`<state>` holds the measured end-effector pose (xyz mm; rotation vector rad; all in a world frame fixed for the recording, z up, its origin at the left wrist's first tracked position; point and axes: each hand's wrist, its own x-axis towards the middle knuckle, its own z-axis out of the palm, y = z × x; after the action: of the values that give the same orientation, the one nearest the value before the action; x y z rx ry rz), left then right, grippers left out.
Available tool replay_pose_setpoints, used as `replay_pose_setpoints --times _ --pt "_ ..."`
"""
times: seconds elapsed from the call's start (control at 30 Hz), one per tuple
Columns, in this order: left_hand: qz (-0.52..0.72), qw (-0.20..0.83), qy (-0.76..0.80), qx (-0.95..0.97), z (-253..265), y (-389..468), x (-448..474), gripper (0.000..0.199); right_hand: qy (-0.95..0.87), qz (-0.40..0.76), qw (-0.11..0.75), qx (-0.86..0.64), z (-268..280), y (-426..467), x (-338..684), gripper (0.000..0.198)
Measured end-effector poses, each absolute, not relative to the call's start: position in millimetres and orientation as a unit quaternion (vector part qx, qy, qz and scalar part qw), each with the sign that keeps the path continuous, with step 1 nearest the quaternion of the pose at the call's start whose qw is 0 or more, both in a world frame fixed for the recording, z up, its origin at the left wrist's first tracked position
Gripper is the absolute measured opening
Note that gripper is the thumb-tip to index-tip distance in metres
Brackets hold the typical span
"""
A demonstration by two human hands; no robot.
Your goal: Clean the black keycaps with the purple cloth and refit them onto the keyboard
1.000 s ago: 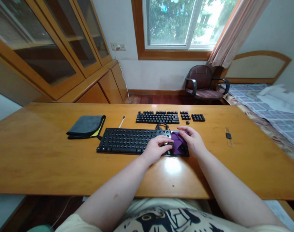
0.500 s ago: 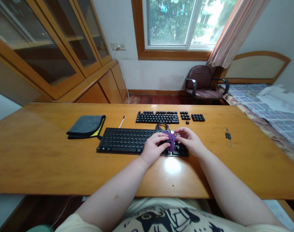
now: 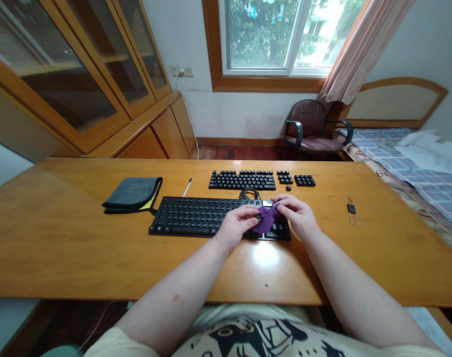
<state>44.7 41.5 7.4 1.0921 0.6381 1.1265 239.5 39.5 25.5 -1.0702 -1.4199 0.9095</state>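
Daylight from the window (image 3: pixel 276 34), slightly blown out. I see a glare patch on the worktop (image 3: pixel 265 254) near me. Sharp centre, fisheye bending at edges.

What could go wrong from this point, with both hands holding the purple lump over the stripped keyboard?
The purple lump, pinched between the left hand and right hand, hangs just over the keyboard; bits might lodge among its bare switches. The loose keycaps laid out in rows behind could be scattered if a hand reaches toward them. The coiled cable beside the right hand could snag a finger and drag the keyboard.
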Motion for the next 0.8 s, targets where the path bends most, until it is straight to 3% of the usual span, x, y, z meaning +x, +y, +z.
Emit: replay_pose_setpoints --times 0.1,0.2,0.37,0.8 --pt "0.482 0.648 0.306 0.505 12.2 40.5 43.8 0.022 -0.567 0.353 0.589 -0.455 27.9 37.8 240.6 0.01" --pt "0.456 0.625 0.324 0.545 16.7 39.6 42.0 0.02 -0.505 0.394 0.63 -0.44 30.3 34.6 240.9 0.014" --pt "0.414 0.599 0.322 0.605 18.1 39.6 40.1 0.021 -0.429 0.429 0.644 -0.466 35.7 30.7 238.9 0.021" --pt "0.298 0.712 0.205 0.602 23.3 29.4 46.4 0.026 -0.286 0.73 0.44 -0.437 35.4 38.0 240.2 0.032"
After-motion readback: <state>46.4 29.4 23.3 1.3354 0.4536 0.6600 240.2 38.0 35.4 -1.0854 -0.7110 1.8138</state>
